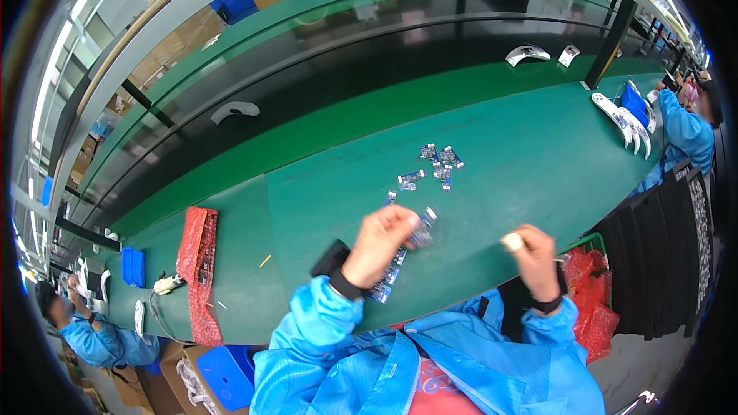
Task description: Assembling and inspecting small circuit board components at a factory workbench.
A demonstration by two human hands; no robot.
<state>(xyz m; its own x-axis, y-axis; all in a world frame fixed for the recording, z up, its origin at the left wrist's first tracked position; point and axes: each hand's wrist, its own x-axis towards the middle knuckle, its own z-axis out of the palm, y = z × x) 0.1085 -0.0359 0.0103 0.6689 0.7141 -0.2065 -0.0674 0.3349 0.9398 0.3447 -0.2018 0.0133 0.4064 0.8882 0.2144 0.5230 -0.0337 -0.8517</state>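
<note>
My left hand [377, 244] is closed, pinching a small blue circuit board [423, 230] above the green table; motion blurs the board. A strip of joined blue boards [388, 278] lies below that hand, partly covered by it. Farther off, several loose circuit boards [443, 160] form a scattered group, with one more board [411, 180] just left of them. My right hand [536, 261] is up near the table's front edge, fingers curled. A pale spot shows at its thumb tip; whether that is a held thing or a fingertip cover is unclear.
Red bubble wrap [198, 261] and a blue bin [133, 267] occupy the left of the table. At the right front, a green crate [596, 243] holds red wrap. White curved parts [621, 123] lie far right; others sit on the dark conveyor [330, 69]. People work at both ends.
</note>
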